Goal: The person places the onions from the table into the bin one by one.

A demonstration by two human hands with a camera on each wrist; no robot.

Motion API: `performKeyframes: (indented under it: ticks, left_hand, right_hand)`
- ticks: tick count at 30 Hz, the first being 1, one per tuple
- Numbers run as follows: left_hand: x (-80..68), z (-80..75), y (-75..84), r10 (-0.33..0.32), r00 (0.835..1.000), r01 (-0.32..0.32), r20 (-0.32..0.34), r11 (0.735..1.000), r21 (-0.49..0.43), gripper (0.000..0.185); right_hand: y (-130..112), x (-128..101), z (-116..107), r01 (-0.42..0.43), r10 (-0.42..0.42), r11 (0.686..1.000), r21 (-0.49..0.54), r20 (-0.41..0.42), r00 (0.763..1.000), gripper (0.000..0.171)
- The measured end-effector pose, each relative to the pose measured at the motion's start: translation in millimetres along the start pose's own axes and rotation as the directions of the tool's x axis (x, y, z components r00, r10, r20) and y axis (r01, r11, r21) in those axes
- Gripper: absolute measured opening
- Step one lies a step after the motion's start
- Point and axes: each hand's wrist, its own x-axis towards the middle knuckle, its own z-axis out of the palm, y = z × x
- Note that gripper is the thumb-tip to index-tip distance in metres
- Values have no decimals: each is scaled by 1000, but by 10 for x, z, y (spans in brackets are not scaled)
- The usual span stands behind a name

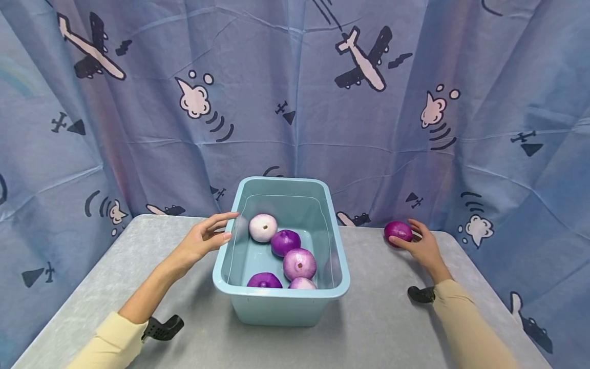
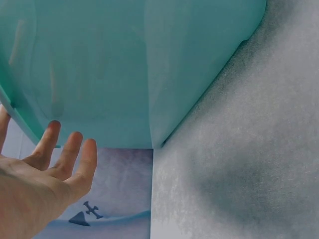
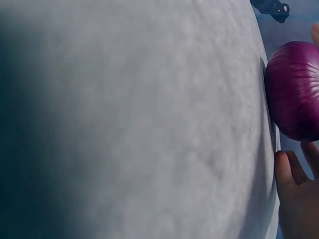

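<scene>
At the table's far right lies a red onion [image 1: 397, 233], dark purple and glossy. My right hand [image 1: 426, 251] holds it, the thumb across its near side and the fingers at its far side. In the right wrist view the onion [image 3: 295, 92] sits between the thumb and fingertips. A light blue plastic bin [image 1: 281, 293] stands mid-table with several onions in it, among them a pale one [image 1: 263, 228], a deep purple one [image 1: 285, 243] and a lighter purple one [image 1: 299, 264]. My left hand [image 1: 200, 240] is at the bin's left rim, its fingers extended and loosely spread.
The grey table [image 1: 369, 318] ends at a blue curtain [image 1: 295, 102] printed with airplanes, which hangs close behind the bin and the onion. A black wrist camera [image 1: 163, 328] sits on the left wrist and another camera [image 1: 420, 294] on the right.
</scene>
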Motion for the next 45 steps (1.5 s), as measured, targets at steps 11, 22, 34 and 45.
performKeyframes:
  ticks: [11, 22, 34, 45]
  left_hand:
    - [-9, -3, -11, 4, 1000, -4, -3, 1000, 5, 53]
    - [-7, 2, -13, 13, 1000, -13, 1, 1000, -18, 53]
    - [-11, 3, -13, 12, 1000, -12, 6, 1000, -18, 53]
    - [-4, 6, -2, 16, 1000, -16, 5, 1000, -12, 53]
  right_hand:
    - [-65, 27, 98, -34, 35, 999, 18, -65, 997, 87]
    - [-63, 29, 130, -67, 72, 996, 52, -108, 992, 76]
    - [-31, -12, 124, -75, 82, 995, 62, -112, 990, 75]
    - [-81, -67, 70, -50, 56, 997, 61, -112, 992, 76]
